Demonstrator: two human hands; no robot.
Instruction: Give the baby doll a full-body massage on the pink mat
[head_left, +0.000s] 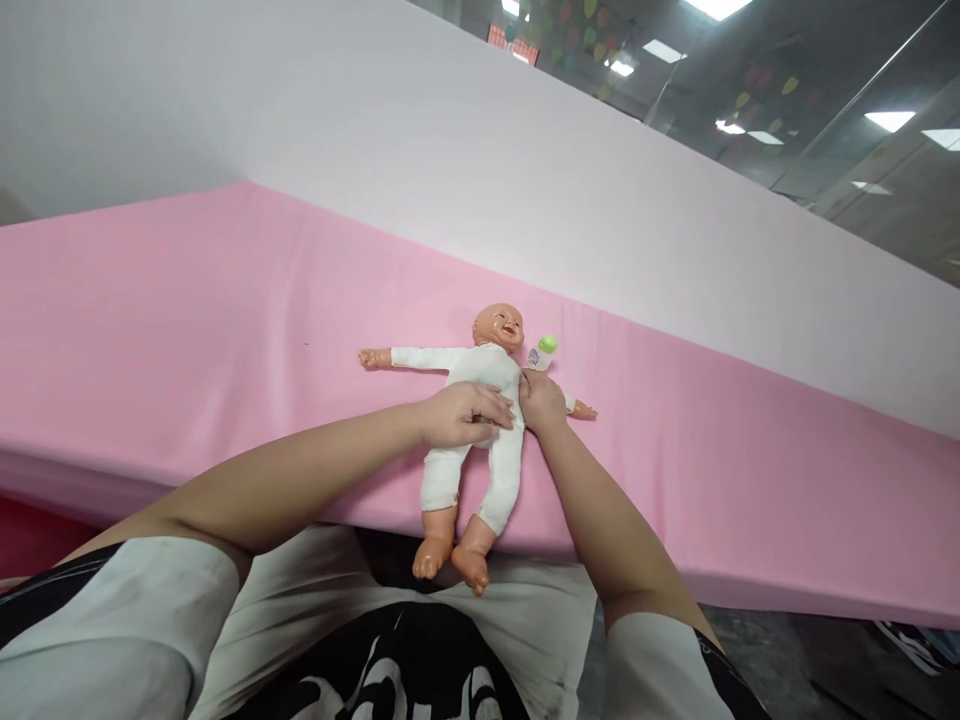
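A baby doll [461, 362] in a white cloth suit lies on its back on a pink-covered surface, head away from me and feet at the near edge. My left hand [466, 413] rests on its belly, fingers stretched out across the cloth. At the doll's side, on my right, my right hand [543, 400] is closed, apparently around its upper arm, which the hand mostly hides. Beyond that hand the doll's small hand [584, 410] shows. Just past my right knuckles lies a small clear bottle [538, 357] with a green cap [548, 343], close to the doll's head.
The pink cover [187, 330] runs far to both sides, with its near edge just in front of my lap. A white wall [450, 170] rises behind it, topped by glass panes [750, 120] reflecting ceiling lights. Grey floor [757, 660] shows below right.
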